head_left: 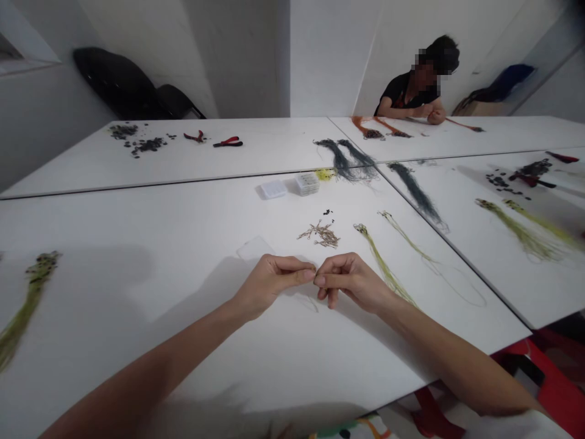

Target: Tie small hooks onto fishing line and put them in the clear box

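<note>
Over the white table [192, 238], my left hand [278, 277] and my right hand [350, 280] meet fingertip to fingertip. Both pinch something too small to make out, and a thin line loops faintly below them. Just beyond the fingers lies a pile of small brass-coloured metal pieces [325, 234], with a few tiny black bits [328, 213] behind it. A clear flat lid [255, 248] rests near my left hand. Right of the pile are a yellow-green bundle of line [379, 262] and a few thinner strands [406, 235].
Behind the pile stand a small clear box [307, 184] and a white tray [273, 189]. Dark grey bundles [340, 160], pliers [228, 141] and black pieces [148, 145] lie farther back. Another yellow-green bundle [34, 286] is at left. A person [414, 91] sits across the tables.
</note>
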Available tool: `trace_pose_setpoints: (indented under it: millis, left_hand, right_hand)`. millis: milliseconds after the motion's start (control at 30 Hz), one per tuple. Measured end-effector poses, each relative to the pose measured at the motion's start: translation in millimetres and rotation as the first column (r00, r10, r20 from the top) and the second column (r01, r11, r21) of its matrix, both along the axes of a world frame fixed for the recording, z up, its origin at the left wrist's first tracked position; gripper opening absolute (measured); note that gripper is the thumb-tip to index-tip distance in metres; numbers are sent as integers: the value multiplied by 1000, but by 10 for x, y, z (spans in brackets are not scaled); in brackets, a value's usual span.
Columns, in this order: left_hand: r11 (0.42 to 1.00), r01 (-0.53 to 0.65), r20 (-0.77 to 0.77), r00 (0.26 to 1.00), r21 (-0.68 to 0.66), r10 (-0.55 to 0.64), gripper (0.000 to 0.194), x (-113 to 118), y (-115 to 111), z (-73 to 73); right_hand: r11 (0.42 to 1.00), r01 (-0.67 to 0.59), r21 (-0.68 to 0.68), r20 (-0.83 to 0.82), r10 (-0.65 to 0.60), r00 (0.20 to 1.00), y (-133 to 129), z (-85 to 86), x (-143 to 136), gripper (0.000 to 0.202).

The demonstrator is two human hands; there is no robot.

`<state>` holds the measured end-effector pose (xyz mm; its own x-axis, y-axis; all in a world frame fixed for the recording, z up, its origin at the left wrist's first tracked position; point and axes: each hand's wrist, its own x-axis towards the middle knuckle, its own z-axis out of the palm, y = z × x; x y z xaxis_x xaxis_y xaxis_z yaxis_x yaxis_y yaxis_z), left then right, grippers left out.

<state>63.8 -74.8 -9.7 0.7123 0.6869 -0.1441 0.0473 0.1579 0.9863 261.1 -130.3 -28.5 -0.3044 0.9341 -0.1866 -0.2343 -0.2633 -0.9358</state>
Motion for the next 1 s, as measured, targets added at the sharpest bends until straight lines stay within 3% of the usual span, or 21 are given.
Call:
trace_pose_setpoints:
  millis: [467,700,1000]
  left_hand:
    - [998,51,133,990,-40,-45,13,33,-40,-26]
    - [982,155,208,970,-111,-129,15,50,-51,26]
    - [992,40,113,993,-119,-26,12,15,10,-45]
  right_hand:
    - [999,-39,-27,-86,37,996,-8,16,-23,28]
    - [995,-79,-59,-117,71,991,-12,-16,-27,20]
    - [998,-16,-58,-130,8,991,-24,-27,-37,13]
